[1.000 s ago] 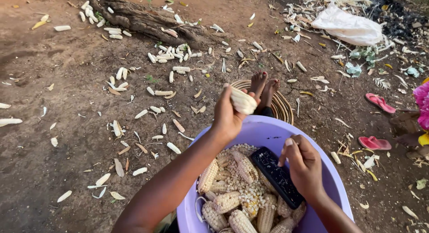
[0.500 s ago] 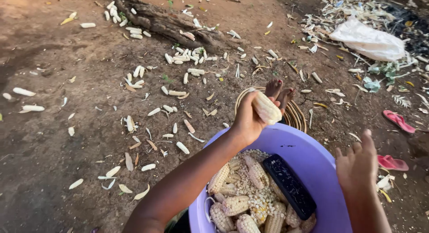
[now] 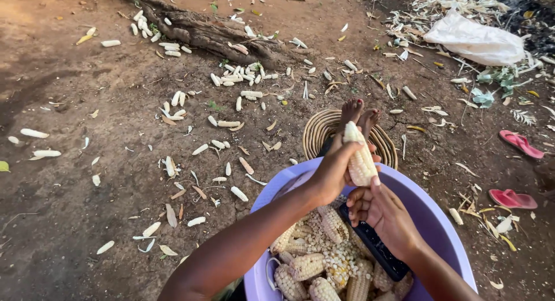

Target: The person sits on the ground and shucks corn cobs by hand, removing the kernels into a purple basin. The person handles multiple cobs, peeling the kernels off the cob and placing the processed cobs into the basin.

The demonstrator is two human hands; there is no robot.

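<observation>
Left hand (image 3: 332, 174) was wrapped tight round the corn cob (image 3: 359, 155), holding it up over the purple basin (image 3: 439, 211) so kernels dropped inside, while the right hand (image 3: 378, 211) pinched its lower end, thumb pushing at the rows

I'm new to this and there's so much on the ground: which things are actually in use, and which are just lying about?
In use:
left hand gripping corn cob
right hand under it
purple basin of cobs

Lying about:
bare cobs
pink sandals
white sack
woven basket
</observation>
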